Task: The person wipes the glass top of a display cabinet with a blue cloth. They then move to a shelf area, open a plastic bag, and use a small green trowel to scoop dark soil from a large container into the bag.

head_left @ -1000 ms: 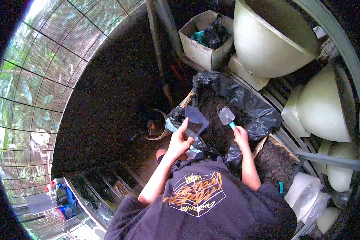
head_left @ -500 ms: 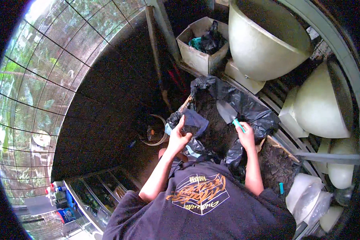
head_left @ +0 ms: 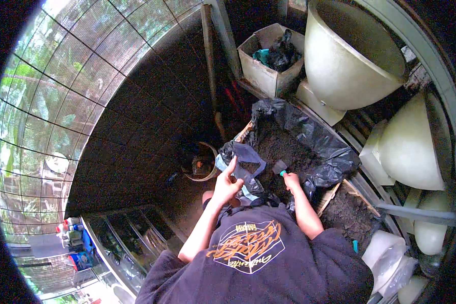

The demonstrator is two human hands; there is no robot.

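Observation:
My right hand (head_left: 292, 181) is closed round the teal handle of a small hand trowel (head_left: 280, 166). Its grey blade is low against the dark soil (head_left: 283, 144), and part of it cannot be seen. The soil lies in a crate lined with black plastic sheet (head_left: 334, 169). To the left, my left hand (head_left: 227, 187) grips the near side of a plastic bag (head_left: 251, 153), one finger stretched up along it. The bag's mouth gapes toward the trowel, and dark soil shows inside.
A second crate of soil (head_left: 347, 215) stands right of my right forearm, with a teal handle (head_left: 355, 247) at its near end. Large pale pots (head_left: 349, 61) line the right side. A box with black plastic (head_left: 263, 76) stands beyond. A round bucket (head_left: 215, 169) sits left.
My right hand has brought the trowel down and left, nearer the bag, and its blade has turned. My left hand stays at the bag. The whole view has shifted slightly.

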